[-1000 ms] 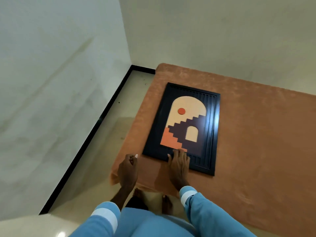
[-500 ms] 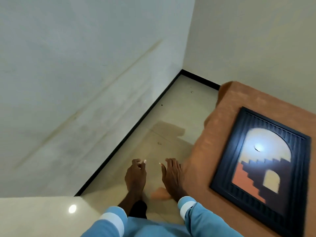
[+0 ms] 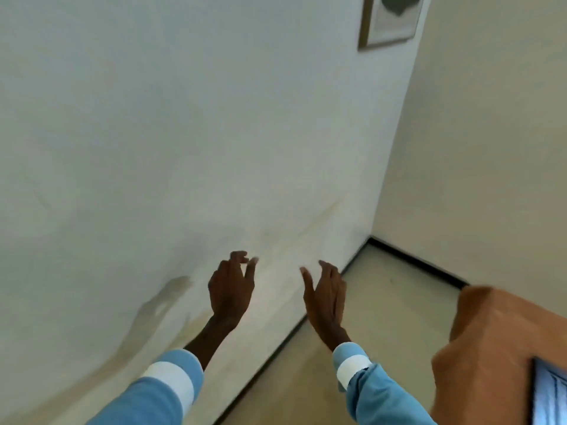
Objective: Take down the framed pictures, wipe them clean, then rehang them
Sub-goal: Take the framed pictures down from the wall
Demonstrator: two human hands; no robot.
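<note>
A framed picture (image 3: 391, 21) with a thin brown frame and a pale mat hangs high on the white wall at the top right, cut off by the frame edge. The black-framed picture (image 3: 549, 394) lies on the orange-covered surface (image 3: 491, 348) at the lower right; only its corner shows. My left hand (image 3: 231, 286) is raised in front of the wall, fingers loosely curled, holding nothing. My right hand (image 3: 325, 297) is raised beside it with straight fingers, palm turned left, empty. Both hands are well below the hanging picture.
White walls meet in a corner (image 3: 392, 148) ahead on the right. A black skirting strip (image 3: 417, 262) runs along the base of the walls above a pale glossy floor (image 3: 368, 317). My hands' shadow falls on the left wall.
My view has swung up and left from the black-framed picture toward the wall. Both hands left the orange surface and rose in front of the wall. A hanging picture came into view.
</note>
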